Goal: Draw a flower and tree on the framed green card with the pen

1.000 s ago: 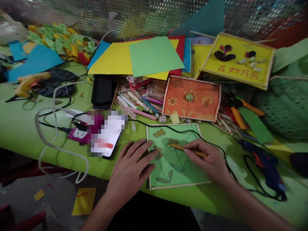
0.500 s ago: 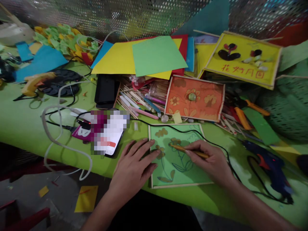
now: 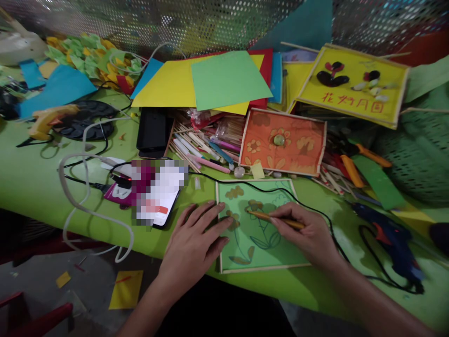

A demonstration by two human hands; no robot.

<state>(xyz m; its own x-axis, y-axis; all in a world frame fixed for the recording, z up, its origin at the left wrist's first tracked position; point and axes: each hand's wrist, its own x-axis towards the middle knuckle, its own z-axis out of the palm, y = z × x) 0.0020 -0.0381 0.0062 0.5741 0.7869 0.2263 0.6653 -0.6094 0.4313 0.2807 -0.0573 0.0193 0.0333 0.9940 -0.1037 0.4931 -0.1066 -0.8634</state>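
Note:
A green picture panel (image 3: 210, 267) would be the nearest thing to both hands; it has a pale stick frame and flowers drawn on it, some coloured brownish gold. My left hand (image 3: 198, 238) lies spread over its left edge, holding nothing. My right hand (image 3: 305, 234) is closed round a gold-coloured pen (image 3: 260, 215), its tip at the flower in the middle. The right hand covers part of the panel's right side. A black cable (image 3: 245, 186) runs across the panel's top.
A phone (image 3: 166, 196) and a purple power strip (image 3: 121, 194) lie left among white cables. A blue glue gun (image 3: 393, 238) rests at right. Behind are an orange framed picture (image 3: 259, 128), pens and sticks (image 3: 196, 145), coloured paper (image 3: 228, 79) and a yellow framed picture (image 3: 354, 100).
The whole view has shifted very slightly. Both hands and the pen stay in nearly the same place on the panel.

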